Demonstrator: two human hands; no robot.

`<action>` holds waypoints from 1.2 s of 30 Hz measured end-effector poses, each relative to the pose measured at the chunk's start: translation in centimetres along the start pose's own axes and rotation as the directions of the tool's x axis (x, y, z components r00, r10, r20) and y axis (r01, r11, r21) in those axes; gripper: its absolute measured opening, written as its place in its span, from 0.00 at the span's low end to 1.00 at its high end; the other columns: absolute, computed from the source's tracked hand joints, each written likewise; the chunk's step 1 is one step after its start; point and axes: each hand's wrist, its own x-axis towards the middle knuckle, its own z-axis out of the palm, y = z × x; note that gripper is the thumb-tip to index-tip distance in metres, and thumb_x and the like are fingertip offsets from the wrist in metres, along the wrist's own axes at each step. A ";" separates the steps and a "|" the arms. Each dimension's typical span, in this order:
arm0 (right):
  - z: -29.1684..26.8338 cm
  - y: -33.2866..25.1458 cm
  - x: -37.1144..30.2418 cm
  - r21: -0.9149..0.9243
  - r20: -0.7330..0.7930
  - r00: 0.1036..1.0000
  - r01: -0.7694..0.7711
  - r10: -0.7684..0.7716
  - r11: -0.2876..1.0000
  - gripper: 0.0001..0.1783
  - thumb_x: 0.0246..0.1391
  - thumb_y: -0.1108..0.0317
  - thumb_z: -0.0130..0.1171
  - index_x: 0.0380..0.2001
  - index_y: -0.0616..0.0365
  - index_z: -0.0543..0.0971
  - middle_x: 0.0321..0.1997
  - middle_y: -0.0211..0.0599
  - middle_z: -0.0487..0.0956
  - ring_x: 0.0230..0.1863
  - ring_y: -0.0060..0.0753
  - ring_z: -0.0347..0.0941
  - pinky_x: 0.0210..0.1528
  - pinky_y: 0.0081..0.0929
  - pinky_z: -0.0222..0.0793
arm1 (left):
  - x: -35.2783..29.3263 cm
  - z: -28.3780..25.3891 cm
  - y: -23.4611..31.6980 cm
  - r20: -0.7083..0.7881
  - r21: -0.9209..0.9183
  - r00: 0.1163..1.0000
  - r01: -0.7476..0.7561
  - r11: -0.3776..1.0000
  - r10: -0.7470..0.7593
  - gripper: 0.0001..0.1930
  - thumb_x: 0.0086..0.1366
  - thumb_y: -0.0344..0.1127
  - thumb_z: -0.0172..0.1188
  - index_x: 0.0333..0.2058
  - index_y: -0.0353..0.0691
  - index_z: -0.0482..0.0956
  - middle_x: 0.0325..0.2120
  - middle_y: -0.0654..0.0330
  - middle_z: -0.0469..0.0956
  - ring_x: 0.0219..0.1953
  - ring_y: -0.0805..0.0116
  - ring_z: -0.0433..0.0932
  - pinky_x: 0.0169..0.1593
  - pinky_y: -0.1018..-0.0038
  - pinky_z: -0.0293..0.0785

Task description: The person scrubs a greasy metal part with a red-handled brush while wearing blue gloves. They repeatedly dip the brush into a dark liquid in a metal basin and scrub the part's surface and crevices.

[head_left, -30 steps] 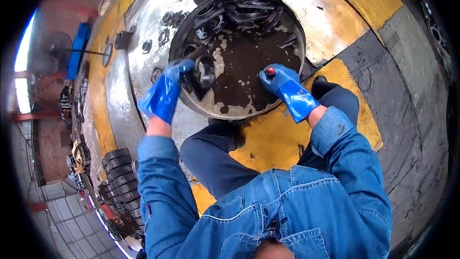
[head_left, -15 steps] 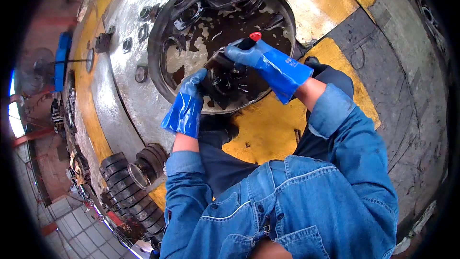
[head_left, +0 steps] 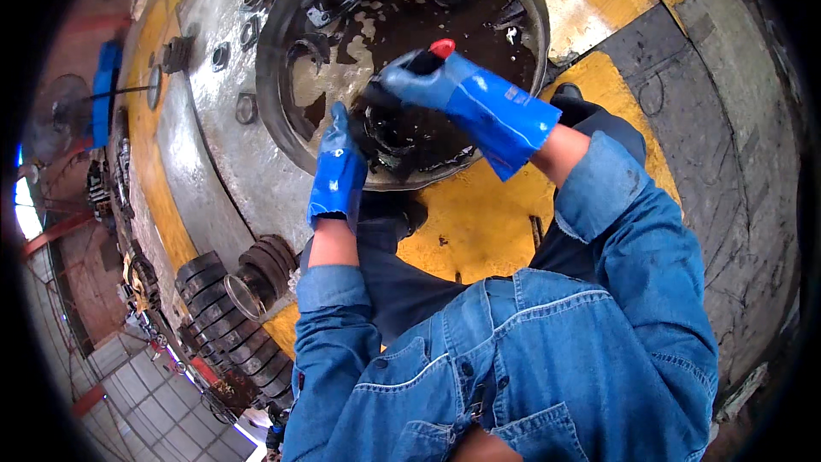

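A wide round metal pan [head_left: 275, 111] of dark, murky liquid stands before me, with oily metal parts [head_left: 335, 2] lying along its far side. My right hand [head_left: 419, 81], in a blue rubber glove, is closed round a black-handled tool [head_left: 441, 49] with a red end. Its working end is blurred, low over the pan. My left hand [head_left: 335, 150], gloved likewise, grips a dark, wet metal part [head_left: 375, 124] at the pan's near left. The thumb shows upright; the other fingers are largely hidden by that part.
Several nuts [head_left: 247, 109] lie on the silver floor left of the pan. Nearer, at the left, are a stack of dark ribbed rings [head_left: 231, 325] and a cylindrical part [head_left: 261, 278]. A blue fan-like stand [head_left: 106, 94] is farther left. My legs flank the yellow floor [head_left: 479, 222].
My right hand with the tool has moved left and slightly down. The left hand has shifted a little, its thumb now pointing more upright. The view has shifted slightly.
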 end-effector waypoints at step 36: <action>2.6 3.1 -1.5 -0.256 0.074 0.979 -0.167 0.191 0.952 0.11 0.59 0.65 0.60 0.26 0.59 0.80 0.22 0.29 0.76 0.27 0.17 0.67 0.33 0.26 0.70 | -1.1 0.8 2.5 0.051 0.681 0.919 -0.319 0.659 0.392 0.30 0.69 0.16 0.51 0.70 0.29 0.62 0.51 0.35 0.82 0.50 0.43 0.83 0.53 0.58 0.79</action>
